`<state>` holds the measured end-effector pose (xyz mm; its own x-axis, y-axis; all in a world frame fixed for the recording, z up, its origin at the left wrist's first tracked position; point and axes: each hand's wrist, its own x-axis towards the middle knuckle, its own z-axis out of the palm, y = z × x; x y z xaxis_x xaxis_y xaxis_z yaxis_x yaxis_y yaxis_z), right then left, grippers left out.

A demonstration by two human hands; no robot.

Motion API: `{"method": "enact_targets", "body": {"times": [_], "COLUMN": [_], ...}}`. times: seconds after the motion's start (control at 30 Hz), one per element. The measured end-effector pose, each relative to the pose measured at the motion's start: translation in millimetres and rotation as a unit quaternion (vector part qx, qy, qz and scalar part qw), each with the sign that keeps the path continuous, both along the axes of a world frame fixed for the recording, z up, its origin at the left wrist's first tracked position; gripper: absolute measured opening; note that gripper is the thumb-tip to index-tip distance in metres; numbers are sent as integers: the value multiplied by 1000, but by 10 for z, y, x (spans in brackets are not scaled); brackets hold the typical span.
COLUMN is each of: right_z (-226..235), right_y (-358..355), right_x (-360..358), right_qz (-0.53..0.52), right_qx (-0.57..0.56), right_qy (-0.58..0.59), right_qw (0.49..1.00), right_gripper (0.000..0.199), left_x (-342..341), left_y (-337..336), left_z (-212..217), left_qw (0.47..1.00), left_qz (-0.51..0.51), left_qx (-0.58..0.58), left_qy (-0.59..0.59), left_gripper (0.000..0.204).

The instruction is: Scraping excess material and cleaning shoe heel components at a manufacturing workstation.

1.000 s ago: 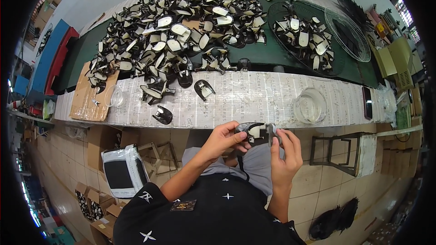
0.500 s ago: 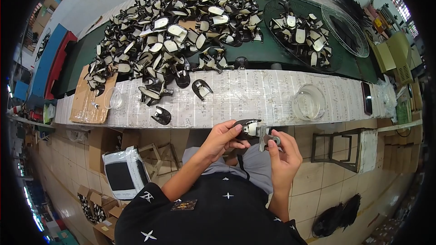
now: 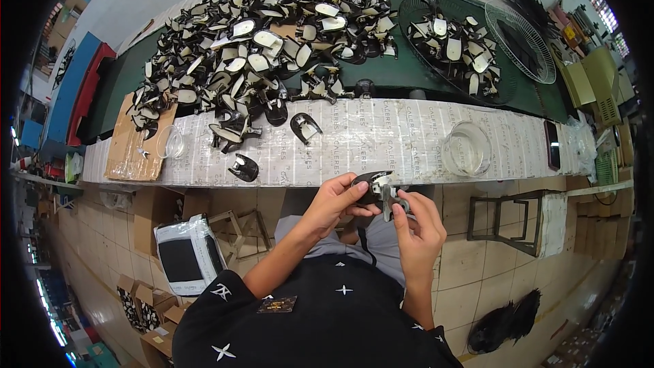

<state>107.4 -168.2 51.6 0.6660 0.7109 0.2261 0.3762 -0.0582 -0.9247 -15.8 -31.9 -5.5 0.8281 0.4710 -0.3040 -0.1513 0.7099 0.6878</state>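
Note:
My left hand (image 3: 338, 200) grips a glossy black shoe heel (image 3: 370, 178) with a pale inner face, held just off the table's near edge above my lap. My right hand (image 3: 418, 223) pinches a small flat grey piece, metal-looking (image 3: 388, 210), against the heel's right side; its exact kind is hard to make out. Fingers partly hide where the two meet. Beyond my hands, one similar heel (image 3: 306, 128) lies on the paper-covered table edge, and another heel (image 3: 244, 167) lies farther left.
A large heap of black and cream heels (image 3: 255, 61) covers the green surface (image 3: 381, 79). More fill a round mesh basket (image 3: 501, 92) at right. Clear plastic tubs (image 3: 468, 150), a phone (image 3: 552, 144) and cardboard (image 3: 126, 157) lie along the edge. A stool (image 3: 550, 225) stands right.
The grey piece in my right hand has moved slightly left and up, closer against the heel. The heel is turned a little, showing more of its pale inside.

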Motion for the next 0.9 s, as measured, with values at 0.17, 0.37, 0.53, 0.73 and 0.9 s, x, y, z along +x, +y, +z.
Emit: {"method": "enact_targets", "body": {"times": [0.17, 0.37, 0.53, 0.73, 0.9], "right_z": [-5, 5, 10, -26, -43], "right_y": [-43, -62, -37, 9, -18], "right_x": [43, 83, 43, 17, 57], "right_qz": [-35, -68, -50, -19, -46], "right_qx": [-11, -11, -2, 3, -13], "right_qy": [-68, -97, -78, -64, -101], "right_qw": [997, 993, 996, 998, 994], "right_gripper": [23, 23, 23, 23, 23], "left_x": [-11, -2, -3, -11, -8], "left_y": [13, 13, 11, 15, 7], "left_z": [6, -28, -18, 1, -8], "left_qw": [1000, 1000, 1000, 1000, 1000], "left_qz": [2, 13, 15, 6, 10], "left_qx": [5, -1, 2, -4, -4], "left_qy": [5, 24, 25, 22, 22], "left_gripper": [28, 36, 36, 33, 34]}}
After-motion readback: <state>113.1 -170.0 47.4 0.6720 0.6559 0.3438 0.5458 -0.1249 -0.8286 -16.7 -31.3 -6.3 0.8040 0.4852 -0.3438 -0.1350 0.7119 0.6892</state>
